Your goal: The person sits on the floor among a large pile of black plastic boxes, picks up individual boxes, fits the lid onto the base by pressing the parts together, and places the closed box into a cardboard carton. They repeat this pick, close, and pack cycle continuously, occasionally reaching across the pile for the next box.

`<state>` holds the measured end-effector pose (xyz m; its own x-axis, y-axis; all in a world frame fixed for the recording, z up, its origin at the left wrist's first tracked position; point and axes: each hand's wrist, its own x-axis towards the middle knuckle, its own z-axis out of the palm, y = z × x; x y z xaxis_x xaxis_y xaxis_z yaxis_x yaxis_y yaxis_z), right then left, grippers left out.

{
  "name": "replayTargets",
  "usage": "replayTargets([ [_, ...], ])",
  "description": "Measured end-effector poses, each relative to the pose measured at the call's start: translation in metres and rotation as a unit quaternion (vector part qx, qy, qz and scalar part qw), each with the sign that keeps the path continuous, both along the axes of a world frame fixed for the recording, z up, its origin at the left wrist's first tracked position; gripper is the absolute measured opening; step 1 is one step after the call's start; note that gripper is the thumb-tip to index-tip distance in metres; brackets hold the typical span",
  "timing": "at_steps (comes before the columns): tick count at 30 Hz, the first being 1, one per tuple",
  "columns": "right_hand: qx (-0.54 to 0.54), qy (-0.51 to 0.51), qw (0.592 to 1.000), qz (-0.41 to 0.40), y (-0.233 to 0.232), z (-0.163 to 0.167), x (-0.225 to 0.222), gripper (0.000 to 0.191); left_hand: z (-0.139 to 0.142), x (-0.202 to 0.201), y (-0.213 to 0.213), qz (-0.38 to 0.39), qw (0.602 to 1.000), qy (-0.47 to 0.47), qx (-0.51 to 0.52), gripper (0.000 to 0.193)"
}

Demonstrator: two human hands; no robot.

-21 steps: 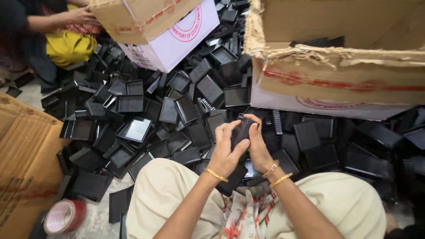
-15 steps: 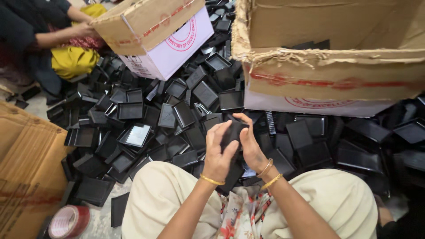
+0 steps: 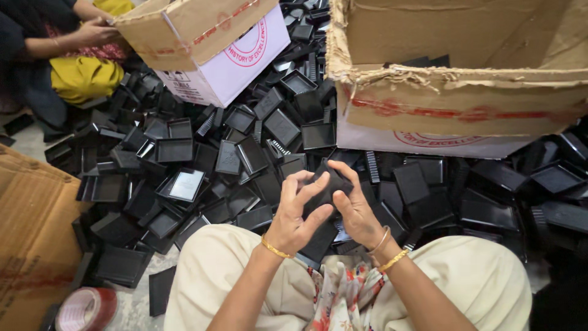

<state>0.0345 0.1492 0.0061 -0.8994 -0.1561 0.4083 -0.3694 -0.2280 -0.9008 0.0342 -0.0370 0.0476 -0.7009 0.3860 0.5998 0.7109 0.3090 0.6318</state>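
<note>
— While the person's left hand (image 3: 295, 216) and right hand (image 3: 354, 208) are working together above the lap, what is sitting between them?

— Both hands are pinching one small black plastic piece (image 3: 326, 186), the left fingers curled over its near edge, the right thumb pressing on its top. Compared with a moment earlier, the piece is tilting more toward the left hand and the fingers are shifting their grip on it, so the person seems to be turning it over or seating one part against another; which of the two cannot be told.

— And where is that piece relative to the big torn carton?

— It is being held just below the torn cardboard carton (image 3: 465, 92), in front of its near wall and above the heap of black trays (image 3: 184, 184) spreading over the floor. The view is also sitting a little lower than before, so the carton is filling more of the upper right.

— Is anyone else working nearby?

— To the far left of the carton, another person's hands (image 3: 98, 32) are resting on the flap of a white box (image 3: 226, 67). A roll of red tape (image 3: 86, 309) is lying well below and left of the carton, beside a flattened brown cardboard sheet (image 3: 30, 245).
</note>
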Motion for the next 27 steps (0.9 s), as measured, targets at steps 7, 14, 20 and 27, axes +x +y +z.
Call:
replayTargets([
  [7, -0.026, -0.034, 0.999, 0.018, 0.002, 0.007, -0.004, 0.070, -0.004, 0.006, 0.018, 0.026, 0.999, 0.000, 0.037, 0.062],
  [14, -0.289, -0.252, 0.921, 0.068, -0.003, 0.015, -0.010, 0.063, -0.006, -0.008, 0.019, 0.094, 0.986, 0.123, 0.061, 0.053],
  [20, -0.108, -0.100, 0.989, -0.005, 0.019, -0.018, -0.023, 0.040, -0.001, -0.017, 0.010, 0.098, 0.993, -0.029, 0.066, 0.047],
  [27, -0.276, -0.054, 0.960, 0.000, 0.020, -0.050, -0.032, 0.026, 0.011, -0.023, 0.009, 0.118, 0.992, -0.001, 0.051, 0.043],
])
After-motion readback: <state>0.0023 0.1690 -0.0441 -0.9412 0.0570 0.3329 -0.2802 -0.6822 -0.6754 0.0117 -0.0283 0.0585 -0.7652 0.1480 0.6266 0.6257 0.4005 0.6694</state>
